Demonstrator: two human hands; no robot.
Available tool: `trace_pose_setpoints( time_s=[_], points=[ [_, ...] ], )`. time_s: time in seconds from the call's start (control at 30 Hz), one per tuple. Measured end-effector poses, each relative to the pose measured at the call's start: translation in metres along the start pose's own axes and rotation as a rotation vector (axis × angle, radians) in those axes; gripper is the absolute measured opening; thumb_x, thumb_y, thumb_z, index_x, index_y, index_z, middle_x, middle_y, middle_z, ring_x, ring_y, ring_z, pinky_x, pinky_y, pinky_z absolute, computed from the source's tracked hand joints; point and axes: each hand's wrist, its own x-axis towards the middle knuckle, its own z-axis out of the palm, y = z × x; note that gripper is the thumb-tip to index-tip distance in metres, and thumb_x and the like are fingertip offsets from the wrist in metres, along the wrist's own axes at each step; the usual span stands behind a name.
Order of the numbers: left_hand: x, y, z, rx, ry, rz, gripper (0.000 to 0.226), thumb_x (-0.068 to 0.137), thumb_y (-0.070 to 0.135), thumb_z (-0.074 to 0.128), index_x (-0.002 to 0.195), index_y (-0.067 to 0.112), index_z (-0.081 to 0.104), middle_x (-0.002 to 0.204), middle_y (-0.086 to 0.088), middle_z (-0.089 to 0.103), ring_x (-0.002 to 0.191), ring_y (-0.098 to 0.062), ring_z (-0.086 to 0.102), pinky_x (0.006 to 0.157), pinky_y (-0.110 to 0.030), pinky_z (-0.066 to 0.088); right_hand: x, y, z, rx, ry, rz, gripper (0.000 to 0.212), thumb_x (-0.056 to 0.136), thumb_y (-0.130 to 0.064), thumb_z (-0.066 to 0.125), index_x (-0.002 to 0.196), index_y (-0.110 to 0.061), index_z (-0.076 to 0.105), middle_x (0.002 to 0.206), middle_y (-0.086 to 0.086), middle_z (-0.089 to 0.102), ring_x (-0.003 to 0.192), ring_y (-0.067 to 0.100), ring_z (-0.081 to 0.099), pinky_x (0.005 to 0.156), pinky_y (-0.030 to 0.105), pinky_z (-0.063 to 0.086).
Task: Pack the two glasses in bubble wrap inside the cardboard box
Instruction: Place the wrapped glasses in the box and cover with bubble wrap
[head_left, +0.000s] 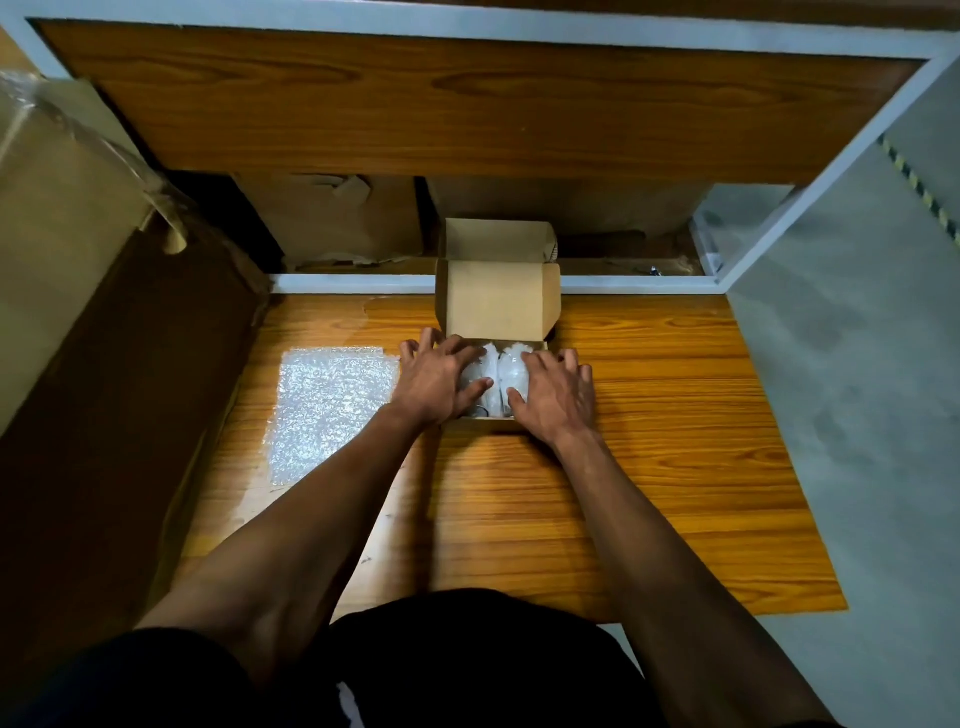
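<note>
A small cardboard box (501, 304) stands open on the wooden table (649, 441), its lid flap raised at the far side. Inside lie two glasses wrapped in bubble wrap (498, 371), side by side. My left hand (439, 382) rests spread over the left bundle and the box's left edge. My right hand (558, 392) lies spread over the right bundle and the right edge. Both hands have their fingers extended, and they hide most of the bundles.
A spare flat sheet of bubble wrap (332, 410) lies on the table left of the box. A large brown carton (62, 218) stands at the far left. A wooden shelf panel (467, 104) with a pale frame rises behind. Grey floor (857, 389) lies to the right.
</note>
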Motion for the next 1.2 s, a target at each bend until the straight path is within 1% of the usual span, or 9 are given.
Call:
trace_pose_setpoints(
  time_s=[0.2,0.33,0.47,0.63,0.77,0.83,0.93,1.07,1.2],
  points=[
    [-0.013,-0.018,0.008,0.015,-0.011,-0.049,0.076,0.097,0.080,0.032,0.147,0.028,0.055,0.148,0.003,0.054,0.138,-0.033,0.033,0.103,-0.056,0.030,0.002,-0.004,-0.001,0.001,-0.023,0.019,0.062,0.093,-0.057,0.056,0.146,-0.025,0.047,0.143,0.000,0.056,0.127,0.027,0.041,0.098,0.043,0.038],
    [-0.021,-0.022,0.006,0.012,0.088,0.004,0.052,0.100,0.055,0.041,0.138,0.024,0.060,0.144,0.000,0.055,0.136,-0.032,0.035,0.102,-0.054,0.030,0.005,-0.009,-0.003,-0.020,-0.050,0.027,0.068,0.092,-0.056,0.058,0.151,-0.025,0.040,0.145,0.003,0.051,0.128,0.029,0.040,0.098,0.043,0.038],
    [-0.027,-0.026,0.008,0.108,0.070,0.001,0.038,0.096,0.052,0.052,0.122,0.029,0.068,0.150,-0.006,0.042,0.136,-0.036,0.031,0.101,-0.058,0.033,0.007,-0.013,-0.002,-0.012,-0.084,0.045,0.071,0.090,-0.058,0.057,0.152,-0.028,0.041,0.148,0.004,0.042,0.129,0.031,0.037,0.099,0.044,0.037],
    [-0.025,-0.023,0.005,0.119,0.014,-0.038,0.040,0.096,0.053,0.053,0.126,0.031,0.066,0.158,-0.008,0.032,0.142,-0.036,0.024,0.108,-0.061,0.029,0.013,-0.017,-0.007,-0.023,-0.133,0.059,0.068,0.085,-0.061,0.061,0.143,-0.027,0.048,0.144,0.006,0.042,0.129,0.032,0.036,0.099,0.044,0.036],
    [-0.022,-0.023,0.002,0.099,0.047,-0.047,0.048,0.098,0.056,0.039,0.132,0.030,0.060,0.158,-0.007,0.033,0.139,-0.035,0.028,0.106,-0.058,0.032,0.011,-0.021,-0.010,-0.079,-0.028,0.001,0.061,0.085,-0.053,0.064,0.137,-0.024,0.052,0.138,0.007,0.046,0.120,0.029,0.040,0.093,0.042,0.035],
    [-0.021,-0.022,0.004,0.100,0.042,-0.059,0.051,0.096,0.057,0.031,0.128,0.030,0.061,0.157,-0.007,0.033,0.138,-0.034,0.029,0.105,-0.058,0.032,0.009,-0.023,-0.008,-0.069,0.003,-0.068,0.063,0.086,-0.046,0.064,0.143,-0.027,0.048,0.140,0.006,0.046,0.120,0.028,0.041,0.093,0.042,0.035],
    [-0.021,-0.022,0.009,0.098,0.020,-0.072,0.048,0.098,0.055,0.031,0.123,0.031,0.064,0.158,-0.006,0.031,0.140,-0.034,0.028,0.107,-0.060,0.031,0.011,-0.027,-0.006,-0.038,-0.079,-0.097,0.070,0.089,-0.046,0.063,0.154,-0.032,0.038,0.149,0.005,0.041,0.128,0.030,0.037,0.099,0.044,0.034],
    [-0.024,-0.027,0.009,0.055,0.021,-0.047,0.049,0.100,0.052,0.029,0.130,0.030,0.062,0.157,-0.007,0.032,0.137,-0.034,0.030,0.104,-0.059,0.034,0.019,-0.032,-0.011,-0.091,-0.139,-0.089,0.066,0.090,-0.050,0.064,0.150,-0.033,0.042,0.151,0.005,0.040,0.133,0.031,0.034,0.102,0.045,0.033],
    [-0.036,-0.043,0.004,-0.083,0.181,-0.130,0.045,0.101,0.047,0.034,0.137,0.029,0.055,0.140,-0.005,0.046,0.124,-0.030,0.042,0.096,-0.050,0.037,0.019,-0.037,-0.010,-0.068,0.030,-0.094,0.049,0.090,-0.041,0.063,0.137,-0.025,0.055,0.135,0.005,0.055,0.120,0.027,0.046,0.097,0.042,0.038]
  ],
)
